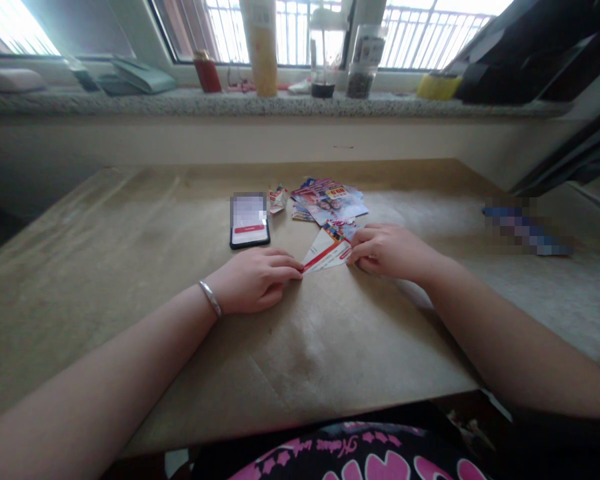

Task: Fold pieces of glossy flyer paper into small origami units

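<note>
A printed sheet of paper (pixel 327 251), folded to a triangular shape with a red stripe, lies on the table between my hands. The fingertips of my left hand (pixel 257 279) press on its left corner, the fingers held together. At its right edge my right hand (pixel 380 250) pinches the paper between thumb and fingers. Just behind the paper is a fanned stack of colourful flyers (pixel 327 199). A small folded paper piece (pixel 278 200) stands to the left of the stack. Beside it a phone (pixel 250 220) lies face up with its screen lit.
The tan table (pixel 130 267) reaches back to the wall below a window. Bottles, a red container (pixel 207 72) and a yellow roll (pixel 439 85) stand on the stone sill (pixel 155 103). A blurred blue item (pixel 525 227) lies at the table's right side.
</note>
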`<state>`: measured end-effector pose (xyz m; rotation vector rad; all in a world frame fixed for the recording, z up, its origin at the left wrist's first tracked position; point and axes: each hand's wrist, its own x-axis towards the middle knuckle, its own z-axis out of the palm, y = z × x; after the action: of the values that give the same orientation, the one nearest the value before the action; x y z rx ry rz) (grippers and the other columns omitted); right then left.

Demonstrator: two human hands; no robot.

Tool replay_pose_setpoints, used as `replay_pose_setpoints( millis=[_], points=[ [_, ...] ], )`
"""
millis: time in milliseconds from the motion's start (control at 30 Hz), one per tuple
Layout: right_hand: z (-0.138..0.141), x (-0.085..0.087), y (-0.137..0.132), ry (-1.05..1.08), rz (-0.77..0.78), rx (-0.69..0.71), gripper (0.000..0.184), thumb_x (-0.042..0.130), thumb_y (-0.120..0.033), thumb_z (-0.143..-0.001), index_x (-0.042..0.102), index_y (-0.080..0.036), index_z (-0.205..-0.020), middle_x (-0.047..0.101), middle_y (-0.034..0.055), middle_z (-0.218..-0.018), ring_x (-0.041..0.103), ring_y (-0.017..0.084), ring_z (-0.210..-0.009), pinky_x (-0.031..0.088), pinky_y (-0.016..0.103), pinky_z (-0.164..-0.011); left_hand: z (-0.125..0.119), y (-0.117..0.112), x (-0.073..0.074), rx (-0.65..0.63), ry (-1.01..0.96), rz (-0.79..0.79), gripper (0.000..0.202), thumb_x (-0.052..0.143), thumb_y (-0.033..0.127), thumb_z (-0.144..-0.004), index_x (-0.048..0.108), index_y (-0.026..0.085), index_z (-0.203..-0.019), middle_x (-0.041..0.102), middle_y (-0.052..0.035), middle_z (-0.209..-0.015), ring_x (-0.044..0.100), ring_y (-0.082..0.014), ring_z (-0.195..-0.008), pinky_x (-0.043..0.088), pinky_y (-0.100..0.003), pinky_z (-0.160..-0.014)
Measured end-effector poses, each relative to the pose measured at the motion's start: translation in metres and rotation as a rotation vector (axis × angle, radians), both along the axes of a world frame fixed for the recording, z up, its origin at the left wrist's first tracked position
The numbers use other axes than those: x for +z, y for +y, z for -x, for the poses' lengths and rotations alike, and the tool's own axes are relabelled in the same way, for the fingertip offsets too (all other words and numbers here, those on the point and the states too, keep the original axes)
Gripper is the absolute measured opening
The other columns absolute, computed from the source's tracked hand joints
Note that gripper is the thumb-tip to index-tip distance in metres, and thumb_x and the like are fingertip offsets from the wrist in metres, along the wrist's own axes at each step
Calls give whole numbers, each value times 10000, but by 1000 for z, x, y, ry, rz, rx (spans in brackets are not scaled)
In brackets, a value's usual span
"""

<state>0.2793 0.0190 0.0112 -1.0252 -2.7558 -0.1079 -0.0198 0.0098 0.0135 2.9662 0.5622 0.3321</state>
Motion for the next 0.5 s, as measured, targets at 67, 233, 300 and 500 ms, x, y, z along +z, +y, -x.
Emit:
replay_pose_setpoints(
  millis=[67, 233, 300, 500],
  points=[
    [-2, 1, 0, -10, 5, -19, 257, 535, -144, -769, 749, -278, -819, 682, 21, -866, 580, 142, -760, 388, 265, -680, 1, 0, 0, 0, 3, 8, 374, 463, 119, -778, 625, 204, -1105, 637, -61, -1175, 579, -208, -1067, 494, -366, -923],
    [-6, 3, 0, -14, 30, -49, 283, 530, -134, -765, 751, -299, -830, 692, 2, -893, 601, 137, -765, 396, 258, -660, 3, 0, 1, -2, 11, 35, 385, 465, 93, -748, 627, 189, -1084, 635, -62, -1183, 572, -210, -1084, 490, -364, -934],
    [-7, 3, 0, -17, 44, -56, 288, 530, -132, -764, 750, -303, -833, 695, -6, -906, 611, 138, -773, 399, 258, -660, 3, 0, 1, -3, 4, 41, 375, 468, 90, -741, 631, 185, -1064, 638, -64, -1177, 574, -209, -1084, 493, -362, -930],
    [-11, 5, 1, -51, 61, -79, 285, 533, -119, -755, 751, -292, -821, 708, -10, -922, 628, 146, -784, 406, 263, -660, 4, 0, 1, -8, -6, 40, 348, 465, 88, -741, 638, 179, -1028, 641, -66, -1174, 579, -209, -1079, 498, -362, -922]
  ],
)
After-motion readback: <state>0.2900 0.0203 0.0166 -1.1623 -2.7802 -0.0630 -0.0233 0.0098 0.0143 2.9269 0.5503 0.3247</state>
